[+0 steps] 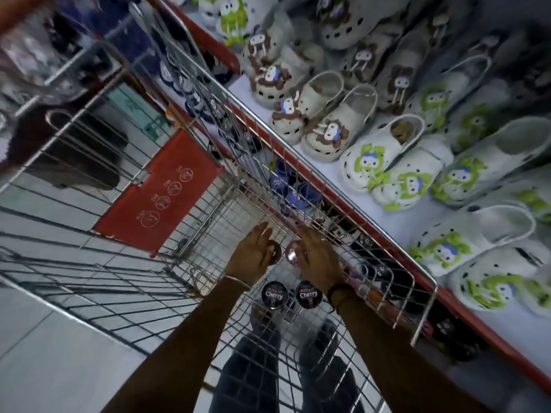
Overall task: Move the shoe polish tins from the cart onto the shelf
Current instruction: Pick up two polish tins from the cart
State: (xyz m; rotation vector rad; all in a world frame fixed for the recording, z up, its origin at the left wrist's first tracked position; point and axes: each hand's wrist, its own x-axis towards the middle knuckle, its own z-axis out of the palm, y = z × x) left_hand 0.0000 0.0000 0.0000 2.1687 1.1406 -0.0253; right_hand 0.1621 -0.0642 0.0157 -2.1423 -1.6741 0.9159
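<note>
Two round black shoe polish tins marked "Cherry" [274,295] [308,294] lie side by side on the wire floor of the cart [301,158]. Just beyond them my left hand [252,253] curls around a dark tin [276,252]. My right hand [317,256] closes on a shiny pinkish tin [291,254]. Both hands are deep inside the basket, close together. The shelf [398,225] runs along the cart's right side, pale with a red front edge.
Rows of white clogs with green or brown charms [366,162] fill the shelf top. Blue and dark shoes [298,195] sit on a lower level behind the cart's wire wall. The cart's red seat flap [158,193] hangs ahead. My legs show under the basket.
</note>
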